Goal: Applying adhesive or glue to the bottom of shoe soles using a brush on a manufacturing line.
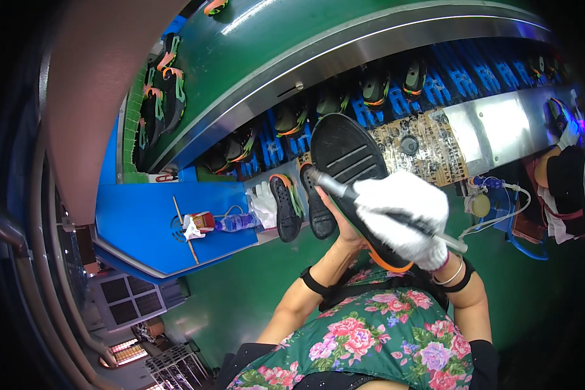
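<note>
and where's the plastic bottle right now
In the head view, the plastic bottle lies left of centre, near the right end of the blue table, between the red box and the loose white glove.

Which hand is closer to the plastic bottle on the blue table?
The left. The bare left hand is right of the plastic bottle, holding the black shoe sole; the gloved right hand is farther right, over that sole, gripping a tool.

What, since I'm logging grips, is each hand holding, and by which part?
The left hand holds the grooved black sole along its left edge. The gloved right hand grips the silver-tipped tool around its middle.
</note>
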Motion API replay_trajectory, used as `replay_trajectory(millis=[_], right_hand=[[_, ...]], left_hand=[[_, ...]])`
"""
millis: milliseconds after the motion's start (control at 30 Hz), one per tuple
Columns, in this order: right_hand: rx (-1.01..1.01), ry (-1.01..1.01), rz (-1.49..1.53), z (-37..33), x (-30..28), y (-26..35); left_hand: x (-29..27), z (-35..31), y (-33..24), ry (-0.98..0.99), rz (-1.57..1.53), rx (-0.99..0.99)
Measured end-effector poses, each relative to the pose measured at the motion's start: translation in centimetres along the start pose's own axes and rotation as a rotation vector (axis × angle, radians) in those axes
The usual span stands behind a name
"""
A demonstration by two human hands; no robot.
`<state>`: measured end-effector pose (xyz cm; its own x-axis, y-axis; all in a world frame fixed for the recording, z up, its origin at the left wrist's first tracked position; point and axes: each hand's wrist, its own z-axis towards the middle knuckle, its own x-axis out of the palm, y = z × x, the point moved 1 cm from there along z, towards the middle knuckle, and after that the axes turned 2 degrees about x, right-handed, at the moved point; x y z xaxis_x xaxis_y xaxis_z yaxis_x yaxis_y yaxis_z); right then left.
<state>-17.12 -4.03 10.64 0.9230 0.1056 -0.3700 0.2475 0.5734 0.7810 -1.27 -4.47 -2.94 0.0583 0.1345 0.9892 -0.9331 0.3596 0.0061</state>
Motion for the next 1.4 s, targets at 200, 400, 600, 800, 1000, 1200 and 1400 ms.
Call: replay_trajectory(millis=[200,400,600,800,1000,1200,1400], right_hand=[[-0.058,-0.045,-0.155,0.5,0.3,0.3],[0.036,-0.204,0.084,0.7,-0.4,-1.0],[-0.079,-0.086,0.011,-0.7,1.2,-0.2],[-0.050,-0.087,-0.081,-0.5,0.0,-0.3],[0.068,-0.019,0.224,-1.4,0.5,-0.9],[-0.118,0.030,-0.095,-2.2,1.4,0.2],[0.068,-0.029,0.169,-2.1,-0.1,-0.4]], left_hand=[[-2.2,-1.6,-2.9,-0.154,0.600,-0.198],[-1.9,-1.5,-3.1,-0.579,0.610,0.079],[1.1,0.9,-2.6,-0.128,0.467,-0.200],[6.2,2.3,-1.5,-0.376,0.508,-0.107],[7.1,2.8,-1.7,-0.334,0.215,-0.166],[5.7,2.6,-2.9,-0.353,0.345,-0.171],[5.1,2.5,-3.7,-0.209,0.342,-0.129]])
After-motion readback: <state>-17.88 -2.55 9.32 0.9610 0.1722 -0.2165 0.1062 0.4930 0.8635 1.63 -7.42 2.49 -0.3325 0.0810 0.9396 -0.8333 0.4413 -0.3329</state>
